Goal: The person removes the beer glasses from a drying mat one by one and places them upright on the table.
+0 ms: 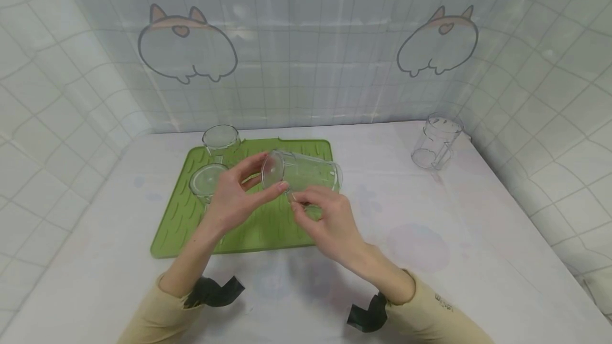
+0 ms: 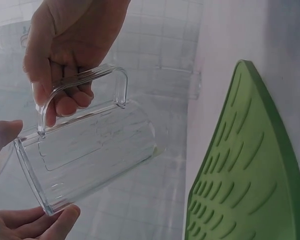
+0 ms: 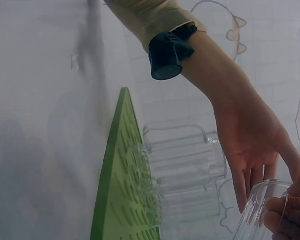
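A clear glass mug (image 1: 311, 171) lies tilted on its side in the air above the green drying mat (image 1: 268, 227). My right hand (image 1: 330, 222) grips its handle (image 2: 121, 87), fingers curled through the loop in the left wrist view. At the mug's left end, which looks like its base, my left hand (image 1: 239, 190) holds the edge between thumb and fingers. Two more glass mugs, a far one (image 1: 221, 139) and a nearer one (image 1: 207, 180), stand upside down on the mat's left side. The left hand partly hides the nearer one.
Another glass mug (image 1: 437, 142) stands on the white table (image 1: 478, 227) at the back right. Tile-patterned sheeting (image 1: 306, 57) walls the back and both sides. Dark straps (image 1: 215, 292) hang at both wrists.
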{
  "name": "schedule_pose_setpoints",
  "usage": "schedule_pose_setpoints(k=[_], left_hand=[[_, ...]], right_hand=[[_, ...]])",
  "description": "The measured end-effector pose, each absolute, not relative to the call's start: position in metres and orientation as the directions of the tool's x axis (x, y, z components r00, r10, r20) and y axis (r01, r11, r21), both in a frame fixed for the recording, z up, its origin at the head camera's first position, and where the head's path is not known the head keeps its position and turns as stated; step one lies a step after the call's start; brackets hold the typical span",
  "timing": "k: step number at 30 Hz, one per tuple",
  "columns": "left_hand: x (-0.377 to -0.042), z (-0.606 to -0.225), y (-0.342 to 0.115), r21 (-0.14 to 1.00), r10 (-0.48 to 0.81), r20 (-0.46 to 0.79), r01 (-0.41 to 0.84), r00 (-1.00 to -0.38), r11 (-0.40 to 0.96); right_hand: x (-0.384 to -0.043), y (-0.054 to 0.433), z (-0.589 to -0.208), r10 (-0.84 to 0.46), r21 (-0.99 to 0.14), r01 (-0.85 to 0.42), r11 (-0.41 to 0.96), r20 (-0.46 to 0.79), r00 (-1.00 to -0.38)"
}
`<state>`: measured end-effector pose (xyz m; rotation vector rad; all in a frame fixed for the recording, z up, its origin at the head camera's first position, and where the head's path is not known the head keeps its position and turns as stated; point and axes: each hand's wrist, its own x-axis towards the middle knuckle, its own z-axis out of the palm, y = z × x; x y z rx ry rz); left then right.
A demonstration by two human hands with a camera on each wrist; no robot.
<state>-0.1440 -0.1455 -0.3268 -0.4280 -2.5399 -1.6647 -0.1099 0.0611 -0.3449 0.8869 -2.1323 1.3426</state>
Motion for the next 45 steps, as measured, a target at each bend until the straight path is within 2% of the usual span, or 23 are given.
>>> schedule_pose_setpoints(k=[13, 25, 34, 45], left_hand=[[-0.1464, -0.3307, -0.1452, 0.894, 0.18, 0.205, 0.259, -0.962, 0.366], [-0.1453, -0.3321, -0.1447, 0.886, 0.165, 0.237, 0.282, -0.958, 0.367], [-0.1441, -0.3315, -0.1448, 0.883, 0.141, 0.262, 0.296, -0.955, 0.365], [-0.1452, -0.3294, -0.1471, 0.889, 0.113, 0.291, 0.312, -0.95, 0.336]], right_hand=[[-0.1106, 0.0592, -0.347, -0.275, -0.612, -0.716, 0.335, 0.663, -0.696], [-0.1093, 0.0581, -0.3456, -0.273, -0.577, -0.74, 0.345, 0.693, -0.668], [-0.1084, 0.0576, -0.3454, -0.264, -0.579, -0.721, 0.381, 0.679, -0.685], [-0.1093, 0.0597, -0.3431, -0.255, -0.543, -0.754, 0.37, 0.721, -0.644]])
